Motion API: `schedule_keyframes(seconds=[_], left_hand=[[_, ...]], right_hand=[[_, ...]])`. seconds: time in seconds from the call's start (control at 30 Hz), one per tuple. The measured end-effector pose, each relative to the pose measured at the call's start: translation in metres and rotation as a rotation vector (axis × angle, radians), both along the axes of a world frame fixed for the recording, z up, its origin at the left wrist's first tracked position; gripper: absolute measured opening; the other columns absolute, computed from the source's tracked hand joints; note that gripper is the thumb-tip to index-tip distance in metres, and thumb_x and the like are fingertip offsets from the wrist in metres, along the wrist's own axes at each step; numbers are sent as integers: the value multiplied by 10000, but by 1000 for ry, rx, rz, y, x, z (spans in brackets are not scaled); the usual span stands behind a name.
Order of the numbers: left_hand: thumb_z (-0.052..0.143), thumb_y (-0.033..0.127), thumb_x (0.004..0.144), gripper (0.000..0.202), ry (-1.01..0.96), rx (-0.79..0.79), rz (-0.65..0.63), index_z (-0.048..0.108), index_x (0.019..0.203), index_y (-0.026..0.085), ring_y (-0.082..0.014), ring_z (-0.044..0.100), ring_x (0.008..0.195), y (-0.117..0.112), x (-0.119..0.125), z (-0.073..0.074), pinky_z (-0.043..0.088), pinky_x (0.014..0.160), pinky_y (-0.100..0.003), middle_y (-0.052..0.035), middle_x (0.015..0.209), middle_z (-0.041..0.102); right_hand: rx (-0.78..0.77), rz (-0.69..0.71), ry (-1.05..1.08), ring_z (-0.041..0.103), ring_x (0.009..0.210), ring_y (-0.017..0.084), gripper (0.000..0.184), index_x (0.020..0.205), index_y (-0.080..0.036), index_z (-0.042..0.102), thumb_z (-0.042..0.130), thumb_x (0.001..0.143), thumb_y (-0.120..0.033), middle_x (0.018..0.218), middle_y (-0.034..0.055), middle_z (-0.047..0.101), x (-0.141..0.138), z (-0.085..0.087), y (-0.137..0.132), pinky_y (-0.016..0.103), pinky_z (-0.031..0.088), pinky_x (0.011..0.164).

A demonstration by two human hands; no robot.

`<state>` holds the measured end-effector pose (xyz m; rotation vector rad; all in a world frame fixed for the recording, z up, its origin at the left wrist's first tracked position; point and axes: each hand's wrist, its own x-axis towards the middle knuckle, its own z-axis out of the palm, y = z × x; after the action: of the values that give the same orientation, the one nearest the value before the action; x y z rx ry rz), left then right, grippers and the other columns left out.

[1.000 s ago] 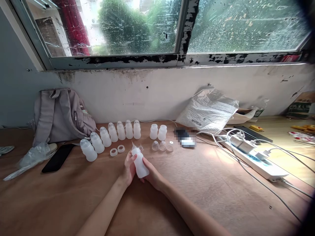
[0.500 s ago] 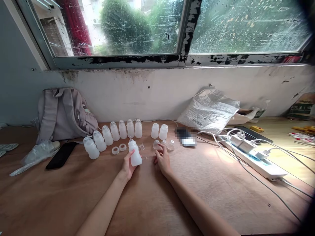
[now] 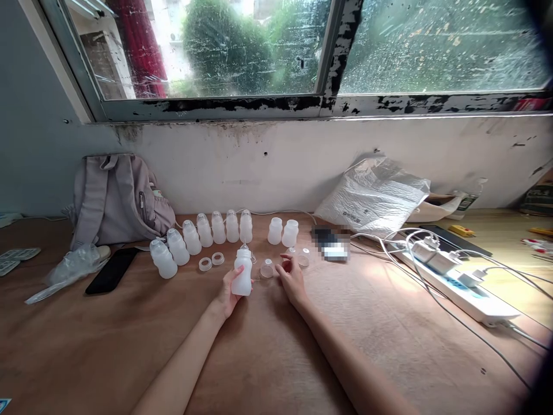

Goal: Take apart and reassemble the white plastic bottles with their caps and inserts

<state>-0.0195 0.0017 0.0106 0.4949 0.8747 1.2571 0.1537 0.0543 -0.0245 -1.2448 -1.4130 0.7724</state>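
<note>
My left hand point(image 3: 228, 293) is wrapped around the body of a frosted white baby bottle point(image 3: 242, 279), which stands nearly upright with a clear teat at its top. Just right of it a clear dome-shaped bottle cap point(image 3: 266, 268) rests on the table. My right hand point(image 3: 292, 281) lies beside that cap, fingers bent and loosely apart, with nothing seen in them. Beyond its fingers is another clear cap point(image 3: 304, 257), and one more is partly hidden by them. A clear teat point(image 3: 253, 258) shows behind the held bottle. Two white collar rings point(image 3: 205, 264) lie to the left.
A curved row of capped bottles point(image 3: 190, 237) stands at the back left; two uncapped bottles point(image 3: 290, 233) stand right of it. A backpack point(image 3: 123, 202), a black phone point(image 3: 112, 271), a silver bag point(image 3: 375, 193) and a corded power strip point(image 3: 466, 294) are around.
The clear cap has come nearer to me and left, toward the held bottle. My right hand now sits a little right of it. The view has shifted slightly.
</note>
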Motion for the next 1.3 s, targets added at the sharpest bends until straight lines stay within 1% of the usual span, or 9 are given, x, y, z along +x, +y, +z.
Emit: schedule_keyframes(seconds=[0.13,0.23,0.3,0.4,0.53,0.67,0.83,1.0,1.3], left_hand=[[640,350,631,348,60,51,-5,550,916,174,-137,582,628,-1,1,2,454,518,-227,-32,813,575],[640,355,631,363,126,93,-38,535,930,178,-130,578,651,-2,2,5,442,527,-212,-32,855,563],[633,372,636,386,199,120,-64,529,953,176,-133,573,669,-3,2,7,436,537,-211,-37,864,566],[622,396,639,401,360,186,-78,552,963,170,-146,565,720,-4,3,8,428,574,-216,-47,887,584],[665,386,589,480,573,232,-65,557,1007,175,-166,560,779,-2,3,6,418,630,-228,-57,907,609],[663,398,585,518,663,241,-74,540,1036,177,-172,566,758,0,2,3,420,600,-233,-60,855,618],[641,411,598,423,732,275,-76,590,934,158,-174,565,757,1,1,3,423,599,-234,-59,842,614],[643,413,588,405,713,276,-72,602,911,171,-165,565,753,1,2,3,419,601,-223,-46,841,625],[629,408,612,385,733,285,-73,604,922,180,-183,552,829,0,2,4,423,656,-235,-49,893,619]], right_hand=[[91,5,-165,500,822,179,468,1089,-165,467,546,673,-365,957,79,504,-7,3,-1,327,436,707],[98,89,-133,515,841,189,337,943,-180,551,567,671,-377,908,63,548,-9,5,-2,328,436,724],[68,83,14,537,799,180,289,900,-186,563,562,687,-381,856,49,578,-8,5,-1,317,443,707],[-20,53,364,561,759,166,286,901,-188,565,562,695,-386,830,32,601,-3,5,2,303,457,690],[-133,46,793,582,675,144,216,780,-185,572,609,655,-357,744,5,613,2,5,6,284,476,656],[-180,10,966,587,623,133,197,730,-188,558,651,606,-310,675,-12,609,2,7,7,266,482,619],[-180,58,914,573,610,130,199,767,-194,564,641,618,-301,675,-15,601,0,8,4,259,470,593],[-118,179,764,554,688,141,204,815,-202,579,601,663,-335,770,-4,590,-4,10,-4,267,457,617],[-93,229,610,530,723,153,206,825,-214,565,593,677,-354,803,5,574,-7,17,-13,281,445,628]])
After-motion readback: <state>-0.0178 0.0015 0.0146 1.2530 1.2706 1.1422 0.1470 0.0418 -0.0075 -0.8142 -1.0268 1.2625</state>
